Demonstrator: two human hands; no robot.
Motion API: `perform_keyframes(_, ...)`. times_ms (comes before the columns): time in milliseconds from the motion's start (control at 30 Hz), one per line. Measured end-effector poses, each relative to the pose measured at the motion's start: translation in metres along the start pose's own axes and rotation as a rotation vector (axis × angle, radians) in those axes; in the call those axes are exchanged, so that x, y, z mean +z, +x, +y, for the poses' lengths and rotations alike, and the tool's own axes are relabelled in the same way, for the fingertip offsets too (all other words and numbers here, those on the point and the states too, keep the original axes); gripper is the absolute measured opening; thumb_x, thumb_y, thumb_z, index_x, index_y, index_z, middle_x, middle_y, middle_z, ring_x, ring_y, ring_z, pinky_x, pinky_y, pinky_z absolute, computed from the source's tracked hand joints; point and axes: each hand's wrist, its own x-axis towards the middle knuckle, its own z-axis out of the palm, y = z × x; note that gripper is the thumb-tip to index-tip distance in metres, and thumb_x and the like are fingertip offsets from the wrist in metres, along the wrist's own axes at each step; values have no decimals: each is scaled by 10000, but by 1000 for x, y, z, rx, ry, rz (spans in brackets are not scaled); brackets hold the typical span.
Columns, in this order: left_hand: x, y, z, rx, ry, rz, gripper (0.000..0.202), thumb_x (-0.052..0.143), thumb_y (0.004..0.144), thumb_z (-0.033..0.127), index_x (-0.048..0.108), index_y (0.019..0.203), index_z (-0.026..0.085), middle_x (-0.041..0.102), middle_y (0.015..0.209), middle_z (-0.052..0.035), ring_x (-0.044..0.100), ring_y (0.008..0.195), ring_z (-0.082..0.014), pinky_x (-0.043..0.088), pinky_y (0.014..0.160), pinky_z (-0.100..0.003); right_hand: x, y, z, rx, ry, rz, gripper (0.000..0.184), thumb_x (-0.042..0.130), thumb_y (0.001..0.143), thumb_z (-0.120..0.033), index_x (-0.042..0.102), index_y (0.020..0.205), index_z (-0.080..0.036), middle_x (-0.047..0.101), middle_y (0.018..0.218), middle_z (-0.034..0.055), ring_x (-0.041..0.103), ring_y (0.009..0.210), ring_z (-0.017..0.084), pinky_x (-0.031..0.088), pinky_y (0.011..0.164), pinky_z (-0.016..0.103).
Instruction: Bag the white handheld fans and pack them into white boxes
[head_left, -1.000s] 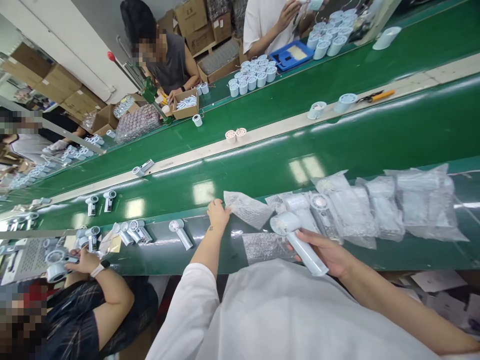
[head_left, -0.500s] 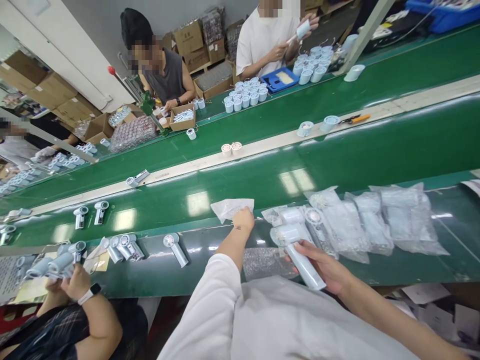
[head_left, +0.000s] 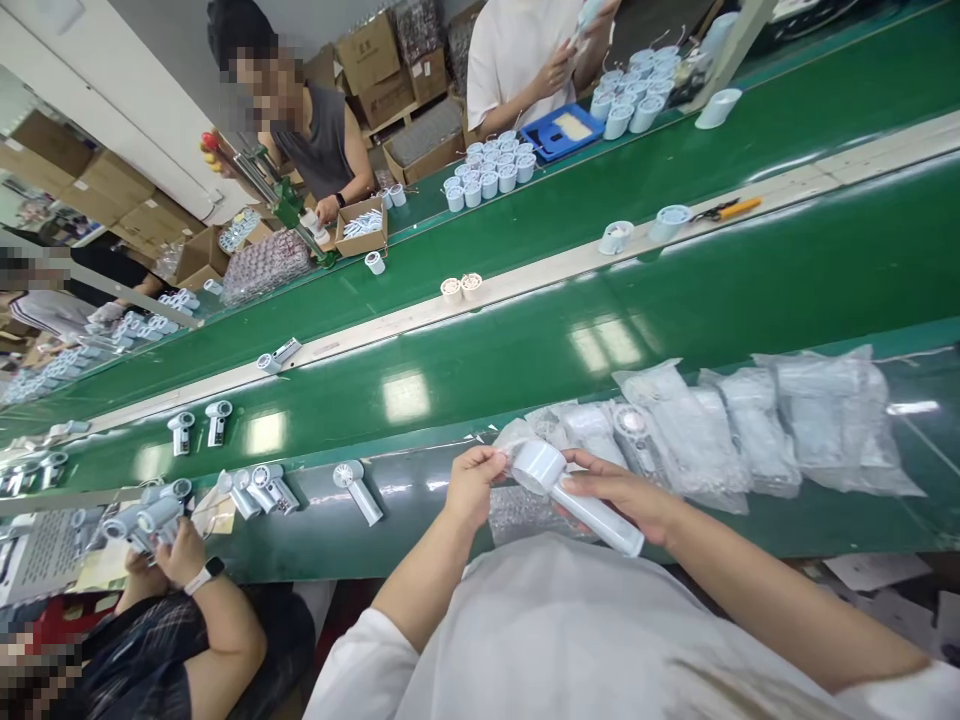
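My right hand [head_left: 622, 490] is closed round the handle of a pale blue handheld fan [head_left: 574, 495], held over the near edge of the green bench. My left hand [head_left: 472, 482] pinches a clear bubble-wrap bag [head_left: 514, 440] right against the fan's round head. The two hands nearly touch. Another bubble-wrap bag [head_left: 525, 515] lies flat on the bench beneath them. Just to the right lies a row of bagged fans [head_left: 720, 425].
A bare fan [head_left: 358, 490] and several more [head_left: 255, 488] lie left on the bench. A co-worker's hands [head_left: 169, 550] at lower left hold fans. Beyond run green conveyor belts [head_left: 675, 290] with fan parts; other people work at the far side beside cardboard boxes.
My left hand has picked the bubble-wrap bag off the belt and drawn it back to the fan's head. My right hand lifted the fan slightly toward it.
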Motion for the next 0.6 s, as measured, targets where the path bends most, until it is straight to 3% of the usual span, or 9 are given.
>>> perform_keyframes(67, 5, -8, 8, 132, 98, 19, 317, 733, 718, 454, 678, 724, 143, 626, 668, -21, 545, 646, -119, 455, 662, -265, 4, -10, 2, -18, -14, 47, 437, 805, 681, -348, 535, 1009, -246, 663, 806, -4, 683, 715, 205, 537, 501, 277)
perform_keyframes(167, 8, -23, 15, 490, 420, -15, 246, 602, 860, 390, 666, 760, 174, 651, 756, -45, 574, 764, -156, 482, 766, -318, 12, -26, 4, -53, -27, 119, 389, 796, 696, -361, 549, 969, -235, 661, 797, -3, 689, 680, 203, 536, 481, 272)
perform_keyframes(233, 6, -35, 13, 725, 609, -56, 219, 517, 907, 323, 653, 801, 188, 654, 788, -62, 584, 806, -177, 491, 788, -351, 18, -35, 7, -49, -23, 175, 413, 803, 688, -353, 557, 1001, -243, 675, 840, 8, 706, 686, 226, 544, 476, 287)
perform_keyframes(300, 4, -46, 5, 874, 739, -73, 197, 458, 913, 251, 637, 853, 193, 647, 790, -70, 587, 793, -187, 500, 754, -364, 22, -41, 13, -55, 12, 245, 459, 813, 676, -330, 555, 1049, -260, 688, 906, 17, 718, 702, 247, 555, 480, 309)
perform_keyframes(400, 8, -58, -7, 946, 856, -128, 186, 432, 885, 192, 617, 898, 192, 639, 795, -78, 586, 762, -193, 507, 710, -363, 29, -45, 21, -118, 64, 343, 490, 814, 674, -309, 527, 1069, -276, 686, 936, 8, 715, 686, 233, 568, 493, 327)
perform_keyframes(467, 16, -60, -9, 907, 870, -140, 185, 424, 889, 190, 609, 894, 192, 635, 792, -76, 586, 768, -190, 508, 713, -354, 36, -47, 23, -157, 58, 382, 479, 813, 682, -318, 493, 1038, -290, 673, 888, -21, 707, 676, 214, 571, 507, 321)
perform_keyframes(533, 25, -60, -7, 881, 894, -125, 190, 416, 893, 188, 606, 885, 186, 629, 795, -80, 581, 786, -193, 505, 730, -352, 40, -50, 24, -153, 52, 369, 471, 818, 679, -309, 454, 978, -291, 654, 800, -47, 696, 668, 197, 577, 547, 317)
perform_keyframes(600, 31, -61, -4, 927, 965, -221, 177, 434, 870, 176, 611, 871, 176, 627, 797, -88, 571, 790, -203, 502, 742, -358, 38, -53, 24, -69, 92, 322, 467, 820, 665, -271, 428, 918, -285, 634, 720, -60, 683, 659, 193, 586, 606, 345)
